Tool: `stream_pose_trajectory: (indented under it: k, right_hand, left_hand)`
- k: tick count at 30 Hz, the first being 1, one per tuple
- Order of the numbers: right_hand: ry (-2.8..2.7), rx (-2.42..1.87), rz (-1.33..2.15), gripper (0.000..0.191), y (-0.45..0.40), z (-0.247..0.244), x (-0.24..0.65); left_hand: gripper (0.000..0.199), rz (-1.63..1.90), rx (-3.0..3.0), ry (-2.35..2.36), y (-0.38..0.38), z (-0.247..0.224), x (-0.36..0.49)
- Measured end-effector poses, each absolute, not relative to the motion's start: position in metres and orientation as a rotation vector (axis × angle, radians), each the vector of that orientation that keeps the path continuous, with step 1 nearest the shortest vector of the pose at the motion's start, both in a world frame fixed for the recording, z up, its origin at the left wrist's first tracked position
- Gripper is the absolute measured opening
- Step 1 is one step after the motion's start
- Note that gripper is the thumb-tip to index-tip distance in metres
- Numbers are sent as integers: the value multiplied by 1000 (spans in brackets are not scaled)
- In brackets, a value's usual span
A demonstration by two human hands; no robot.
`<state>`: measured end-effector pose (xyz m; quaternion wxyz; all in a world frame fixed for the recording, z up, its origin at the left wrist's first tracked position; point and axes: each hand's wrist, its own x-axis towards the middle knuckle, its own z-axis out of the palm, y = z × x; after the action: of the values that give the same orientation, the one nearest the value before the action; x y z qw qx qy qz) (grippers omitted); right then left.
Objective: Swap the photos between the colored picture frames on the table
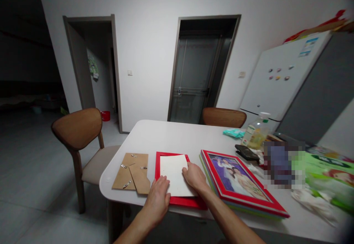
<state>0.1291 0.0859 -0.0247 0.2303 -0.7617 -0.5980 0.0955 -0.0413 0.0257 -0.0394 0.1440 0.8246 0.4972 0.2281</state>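
Currently, lower centre: white sheet [174,174] over red frame [188,202], backing board [121,179] off; left hand [159,195] flattish, right hand [195,177] curled, pinch unclear.

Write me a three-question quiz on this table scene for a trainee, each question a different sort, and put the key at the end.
1. Multiple choice: what do the left hand and right hand both touch?
A) the clear bottle
B) the white sheet
C) the turquoise packet
2. True or false: the brown backing board lies on top of the red frame that is partly under the sheet.
3. Fill in the blank: the framed photo to the right of the hands has a ____ border.

Key: 1. B; 2. False, it lies to the left of that frame; 3. red
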Motion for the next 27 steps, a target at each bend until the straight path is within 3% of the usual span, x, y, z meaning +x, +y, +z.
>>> stream_pose_trajectory:
  k: [9, 14, 19, 23, 27]
  right_hand:
    - [-1809, -2184, -74, 31, 80, -37, 130]
    - [-1923, -1876, 39, 37, 73, -29, 108]
    - [-2206, -1511, 185, 34, 56, -20, 35]
    - [-2300, -1506, 135, 37, 52, -25, -8]
    - [-2187, -1496, 304, 45, 56, -28, -12]
  left_hand:
    - [38, 636, 2396, 1397, 25, -37, -42]
    - [48, 761, 2338, 1514, 31, -35, -97]
    - [57, 627, 2250, 1840, 32, -51, -171]
    - [58, 681, 2337, 1764, 27, -67, -195]
    - [55, 757, 2316, 1704, 29, -72, -202]
